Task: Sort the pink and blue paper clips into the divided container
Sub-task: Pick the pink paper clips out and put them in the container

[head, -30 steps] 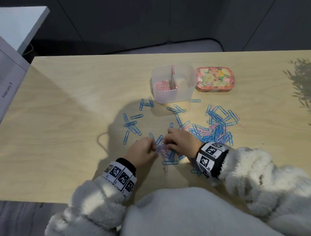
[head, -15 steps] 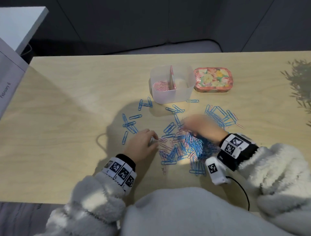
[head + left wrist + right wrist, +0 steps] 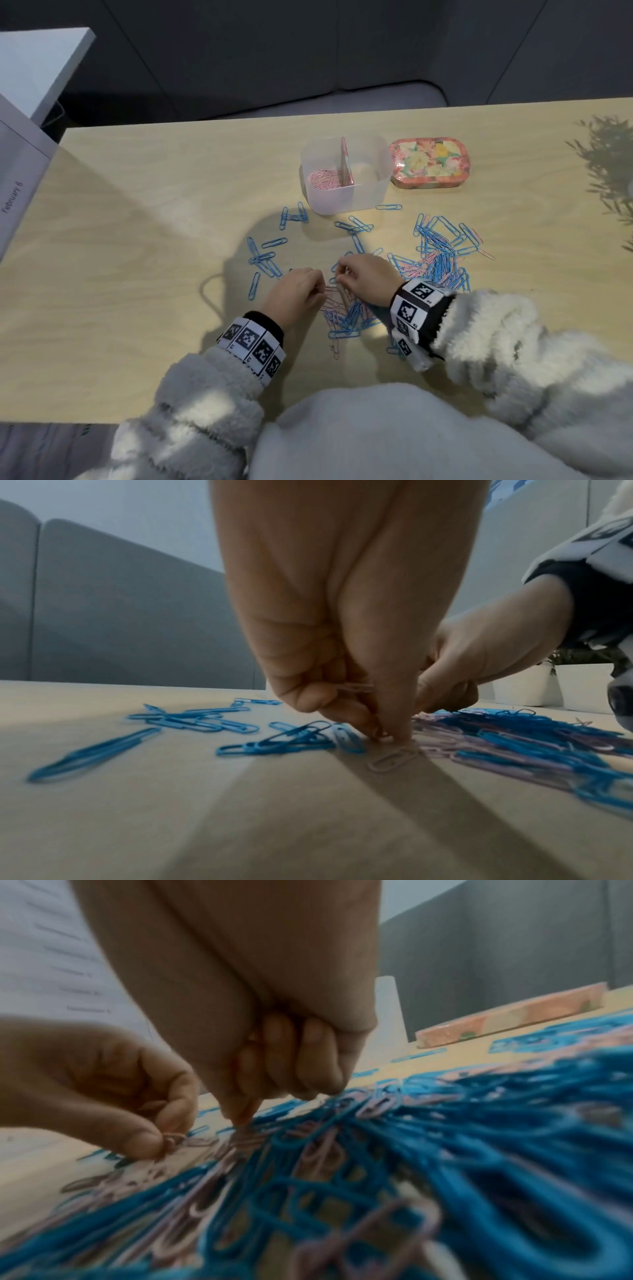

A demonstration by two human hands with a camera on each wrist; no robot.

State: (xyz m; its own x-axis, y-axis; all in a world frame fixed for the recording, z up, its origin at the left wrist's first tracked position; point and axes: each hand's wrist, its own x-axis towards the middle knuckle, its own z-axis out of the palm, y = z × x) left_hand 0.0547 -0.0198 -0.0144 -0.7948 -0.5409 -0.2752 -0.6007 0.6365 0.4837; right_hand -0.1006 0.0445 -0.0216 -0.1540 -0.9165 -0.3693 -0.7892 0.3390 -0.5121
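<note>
Both hands worked the near pile, the left hand (image 3: 342,647) pinching pink clips (image 3: 356,689), the right hand (image 3: 366,279) curled, its hold unclear

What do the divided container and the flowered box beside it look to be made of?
Divided container: frosted translucent plastic, seemingly; the pink paper clips show faintly through its wall. Flowered box: glossy, floral-printed top with rounded corners, perhaps a printed tin or film-covered card; the pictures leave it open.

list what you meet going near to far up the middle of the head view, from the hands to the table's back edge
left hand and right hand over the mixed pink and blue paper clips → scattered blue paper clips → translucent divided plastic container holding pink clips → bare light wooden table
</note>
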